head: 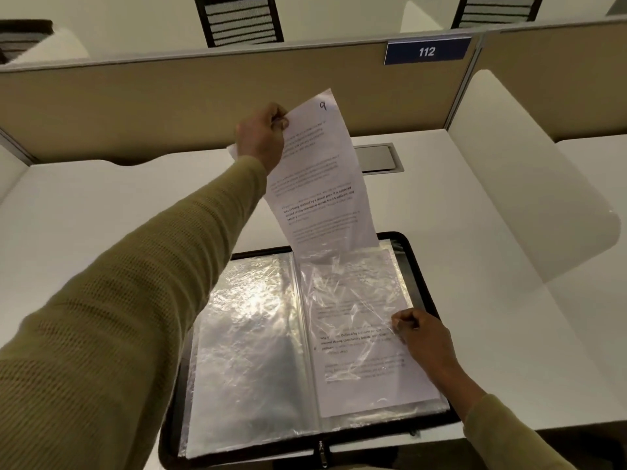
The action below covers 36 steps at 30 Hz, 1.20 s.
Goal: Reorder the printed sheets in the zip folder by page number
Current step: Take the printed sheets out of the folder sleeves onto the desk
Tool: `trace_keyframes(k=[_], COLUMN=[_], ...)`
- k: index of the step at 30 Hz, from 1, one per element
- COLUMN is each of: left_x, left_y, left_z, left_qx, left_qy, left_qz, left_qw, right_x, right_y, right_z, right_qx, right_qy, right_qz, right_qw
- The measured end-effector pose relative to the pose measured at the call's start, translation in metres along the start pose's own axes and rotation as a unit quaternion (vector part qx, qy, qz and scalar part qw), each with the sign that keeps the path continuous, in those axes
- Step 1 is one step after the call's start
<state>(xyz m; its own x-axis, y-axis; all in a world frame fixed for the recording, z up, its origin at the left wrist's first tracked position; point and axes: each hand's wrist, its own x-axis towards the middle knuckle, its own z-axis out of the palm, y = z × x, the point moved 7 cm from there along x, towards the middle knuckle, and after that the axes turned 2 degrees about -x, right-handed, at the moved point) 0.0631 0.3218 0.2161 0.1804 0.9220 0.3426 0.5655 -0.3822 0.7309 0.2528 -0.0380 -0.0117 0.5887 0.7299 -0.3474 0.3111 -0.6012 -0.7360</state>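
A black zip folder (420,266) lies open on the white desk, its clear plastic sleeves spread left and right. My left hand (261,137) pinches the top left edge of a printed sheet (322,184) marked 9 by hand and holds it upright, with its lower end inside the top of the right-hand sleeve (359,320). My right hand (424,334) grips the right edge of that sleeve, which also shows another printed sheet inside. The left-hand sleeve (247,351) looks empty and glares under the light.
The white desk (101,212) is bounded by a beige partition (169,96) at the back bearing a blue plate reading 112 (426,51). A white side divider (529,184) stands at the right. A grey cable hatch (378,157) sits behind the sheet.
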Motion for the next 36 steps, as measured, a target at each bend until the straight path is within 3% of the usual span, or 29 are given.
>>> trace_keyframes(k=[5, 9, 13, 17, 25, 36], left_x=[0.011, 0.018, 0.022, 0.017, -0.035, -0.100], left_y=[0.001, -0.008, -0.022, -0.048, -0.115, -0.242], left_z=[-0.045, -0.085, -0.130, -0.166, -0.222, -0.231], left_qx=[-0.007, 0.008, 0.039, 0.087, 0.241, 0.298], left_qy=[0.004, -0.008, -0.015, -0.083, -0.224, -0.342], left_qz=[0.014, 0.011, -0.003, -0.013, -0.103, -0.208], left_qw=[1.000, 1.000, 0.999, 0.993, 0.939, 0.866], right_x=[0.001, -0.002, -0.011, -0.030, -0.075, -0.107], right_y=[-0.009, -0.039, -0.083, -0.127, -0.186, -0.183], right_z=[0.008, 0.024, 0.042, 0.069, 0.141, 0.221], right_qx=[0.034, 0.136, 0.160, 0.156, 0.116, -0.028], right_qy=[-0.019, -0.113, -0.173, -0.231, -0.335, -0.351], right_qz=[0.024, 0.031, 0.011, -0.015, -0.049, -0.115], right_qw=[0.999, 0.984, 0.972, 0.960, 0.934, 0.929])
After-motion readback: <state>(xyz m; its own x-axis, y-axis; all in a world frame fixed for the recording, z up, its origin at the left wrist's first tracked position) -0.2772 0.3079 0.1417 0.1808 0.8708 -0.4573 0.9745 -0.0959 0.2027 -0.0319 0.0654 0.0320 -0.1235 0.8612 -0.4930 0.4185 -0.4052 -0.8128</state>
